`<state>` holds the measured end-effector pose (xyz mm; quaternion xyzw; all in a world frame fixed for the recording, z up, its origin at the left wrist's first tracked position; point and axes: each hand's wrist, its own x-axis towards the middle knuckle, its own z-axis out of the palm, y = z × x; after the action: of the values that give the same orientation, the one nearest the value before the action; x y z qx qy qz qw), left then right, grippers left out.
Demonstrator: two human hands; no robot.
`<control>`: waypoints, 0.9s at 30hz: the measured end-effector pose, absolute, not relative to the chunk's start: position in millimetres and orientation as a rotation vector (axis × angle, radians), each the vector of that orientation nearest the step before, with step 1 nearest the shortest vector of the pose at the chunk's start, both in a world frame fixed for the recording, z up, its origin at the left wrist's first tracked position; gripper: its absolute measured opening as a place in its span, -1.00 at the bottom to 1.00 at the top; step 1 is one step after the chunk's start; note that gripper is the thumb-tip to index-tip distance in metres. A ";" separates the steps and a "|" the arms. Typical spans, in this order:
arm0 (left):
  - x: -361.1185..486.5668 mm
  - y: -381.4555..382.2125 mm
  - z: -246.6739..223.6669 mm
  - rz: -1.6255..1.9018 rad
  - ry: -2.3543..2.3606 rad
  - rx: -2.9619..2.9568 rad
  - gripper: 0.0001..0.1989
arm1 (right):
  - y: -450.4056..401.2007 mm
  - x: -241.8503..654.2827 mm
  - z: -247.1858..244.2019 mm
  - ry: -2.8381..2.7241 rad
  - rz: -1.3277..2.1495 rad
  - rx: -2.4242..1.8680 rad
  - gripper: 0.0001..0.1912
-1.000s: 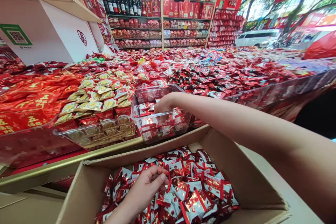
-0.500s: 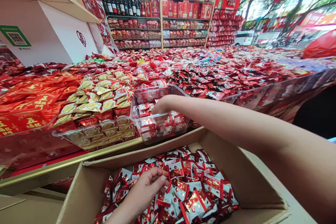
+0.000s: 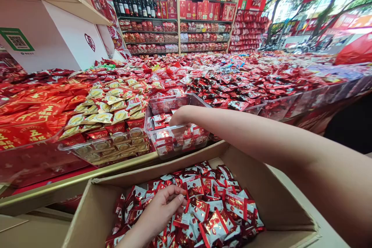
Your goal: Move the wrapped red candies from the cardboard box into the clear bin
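Observation:
A cardboard box (image 3: 261, 186) holds a heap of red and white wrapped sweets (image 3: 215, 224). My left hand (image 3: 165, 205) rests over the heap, its fingers curled and thumb close to the fingertips; whether anything is between them is hard to make out. Beyond the box stands a clear plastic bin (image 3: 151, 124) with similar red and white packets (image 3: 162, 120). My right hand (image 3: 181, 116) reaches down into that bin, its fingers hidden behind the wrist and the bin's wall. The right forearm crosses above the box's right side.
Left of the clear bin are durian packets (image 3: 116, 104) and red bags (image 3: 37, 120). Dark red packets (image 3: 229, 89) lie to its right. A gold rail (image 3: 122, 168) runs along the display's front. Shelves (image 3: 178, 19) with bottles and boxes stand behind.
My right wrist has shifted very slightly to the right inside the clear bin, and the right forearm has moved a little. My left hand has stayed in place.

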<state>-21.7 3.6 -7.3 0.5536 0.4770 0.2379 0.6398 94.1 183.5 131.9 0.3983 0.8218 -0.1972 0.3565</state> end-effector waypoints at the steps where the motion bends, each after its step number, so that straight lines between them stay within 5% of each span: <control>1: -21.8 3.9 -7.8 0.529 1.098 1.288 -0.79 | 183.6 94.3 131.8 2.123 -0.497 1.021 -0.56; 10: -43.5 3.7 -8.7 0.255 1.338 1.666 -0.80 | 136.2 113.6 184.5 2.710 -0.250 1.162 -0.78; 14: -54.9 1.3 -12.9 0.098 1.353 1.733 -0.77 | 79.4 142.5 194.9 2.853 -0.613 1.028 -0.84; 17: -54.8 2.0 -13.6 0.055 1.331 1.770 -0.69 | 54.9 158.7 147.2 2.653 -0.830 0.832 -0.82; 23: -49.0 4.3 -8.4 0.028 1.290 1.800 -0.66 | 54.7 164.4 -9.2 2.574 -0.503 1.123 -0.66; 27: -43.2 4.3 -7.3 0.102 1.327 1.798 -0.58 | 56.7 168.8 -39.2 2.712 -0.547 1.167 -0.69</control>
<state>-43.2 4.3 -7.3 0.7230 0.5334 0.0411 0.4371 168.8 56.7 -39.2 0.3879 0.9009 -0.1818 0.0694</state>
